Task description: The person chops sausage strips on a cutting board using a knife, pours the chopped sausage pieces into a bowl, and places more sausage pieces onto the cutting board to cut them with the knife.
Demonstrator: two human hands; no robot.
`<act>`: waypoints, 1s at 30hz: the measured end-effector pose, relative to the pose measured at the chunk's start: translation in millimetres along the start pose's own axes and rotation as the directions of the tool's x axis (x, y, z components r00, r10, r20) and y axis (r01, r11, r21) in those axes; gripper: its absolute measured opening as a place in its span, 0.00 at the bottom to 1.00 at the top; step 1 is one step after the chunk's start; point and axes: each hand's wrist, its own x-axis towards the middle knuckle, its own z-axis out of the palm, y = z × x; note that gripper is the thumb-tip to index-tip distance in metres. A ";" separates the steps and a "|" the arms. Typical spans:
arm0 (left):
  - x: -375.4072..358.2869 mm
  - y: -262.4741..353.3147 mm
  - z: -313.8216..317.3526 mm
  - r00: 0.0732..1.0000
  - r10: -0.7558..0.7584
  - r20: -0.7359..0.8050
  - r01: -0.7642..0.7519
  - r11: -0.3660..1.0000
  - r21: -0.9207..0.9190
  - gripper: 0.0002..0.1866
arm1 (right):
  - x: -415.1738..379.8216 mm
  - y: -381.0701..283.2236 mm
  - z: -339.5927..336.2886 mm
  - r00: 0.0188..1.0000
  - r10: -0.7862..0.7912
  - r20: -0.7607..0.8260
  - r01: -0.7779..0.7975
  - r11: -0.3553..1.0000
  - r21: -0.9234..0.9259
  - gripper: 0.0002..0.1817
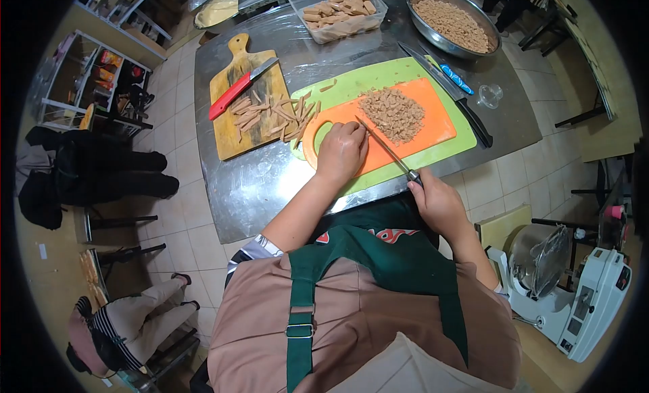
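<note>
Near the front edge of the tabletop [226, 190], our right hand [441, 201] clamps the seemingly light, stiff knife [387, 148] by its handle [414, 178], the surest hold, while our left hand [343, 150] curls over the orange board [441, 121], its grasp hidden.

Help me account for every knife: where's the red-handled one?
In the head view, the red-handled knife lies on the wooden cutting board, on the left side of the metal table, just above the cut strips.

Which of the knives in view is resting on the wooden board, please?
The red-handled knife, lying on the wooden board; it alone has a red handle. The black-handled knife lies by the green board, and the right hand holds another knife.
</note>
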 end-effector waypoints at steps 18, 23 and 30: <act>0.5 3.3 2.5 0.999 -0.032 -0.013 0.032 0.999 -0.002 0.05 | 15.2 9.7 13.9 0.990 0.069 0.123 -0.063 0.997 -0.047 0.15; -0.1 3.9 3.6 0.999 -0.016 -0.044 0.014 0.999 -0.031 0.03 | -10.0 14.3 5.6 0.986 0.122 0.117 -0.104 0.984 -0.146 0.15; -1.2 2.6 2.8 0.999 -0.042 -0.016 0.042 0.999 -0.017 0.04 | -18.7 7.9 -11.9 0.982 0.149 0.115 -0.133 0.982 -0.132 0.15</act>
